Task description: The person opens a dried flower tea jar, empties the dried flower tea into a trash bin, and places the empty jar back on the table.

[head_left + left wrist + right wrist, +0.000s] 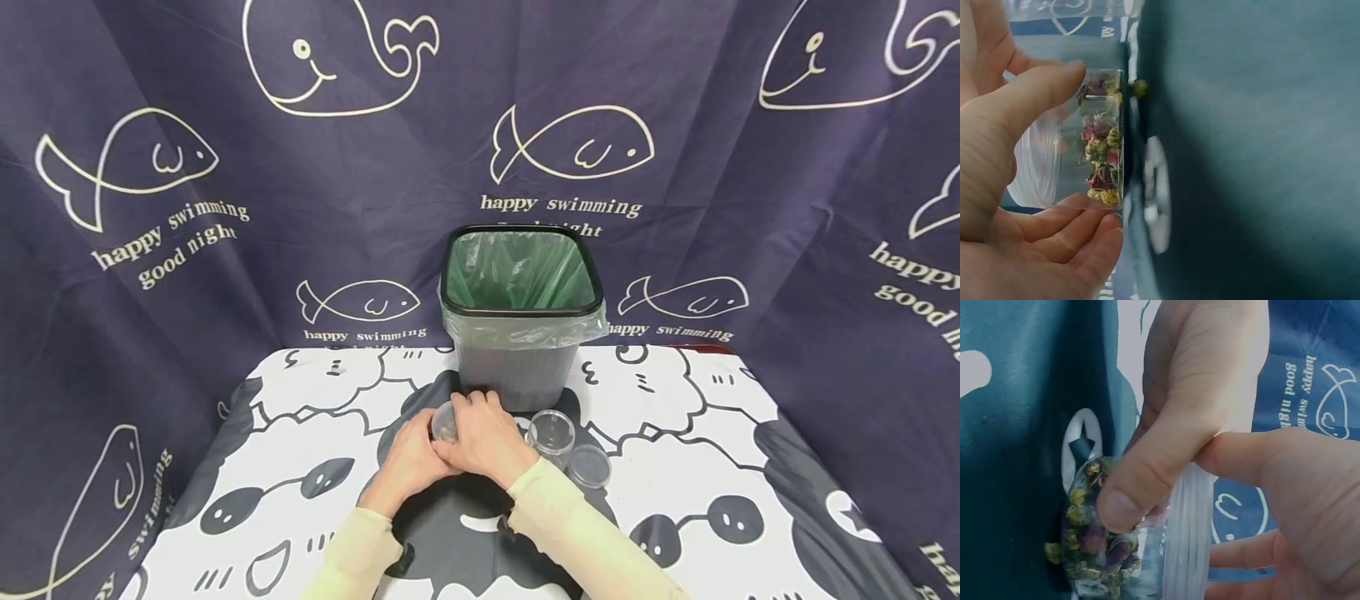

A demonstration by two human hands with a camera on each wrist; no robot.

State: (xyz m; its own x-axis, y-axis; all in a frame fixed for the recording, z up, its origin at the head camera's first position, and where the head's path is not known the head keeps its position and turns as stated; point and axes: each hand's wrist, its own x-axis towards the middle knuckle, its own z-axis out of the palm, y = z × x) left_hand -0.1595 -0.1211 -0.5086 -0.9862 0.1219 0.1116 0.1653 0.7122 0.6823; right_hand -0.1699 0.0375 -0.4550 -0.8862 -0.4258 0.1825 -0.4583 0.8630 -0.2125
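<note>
A clear plastic jar (445,423) of dried rosebuds and small yellow flowers (1101,150) stands close to the bin, between both hands. My left hand (411,457) holds its body, thumb along one side and fingers on the other. Over the top comes my right hand (486,437), gripping the ridged, translucent lid (1188,531) with thumb and fingers. The lid sits on the jar's mouth. One loose yellow flower (1052,552) lies on the cloth beside the jar's base.
To the right of the hands stands an open clear jar (552,433), with a round clear lid (589,467) beside it. Behind is a grey bin (517,367) with a black rim and green liner. A patterned cloth (330,442) covers the table; a dark blue curtain (420,183) hangs behind.
</note>
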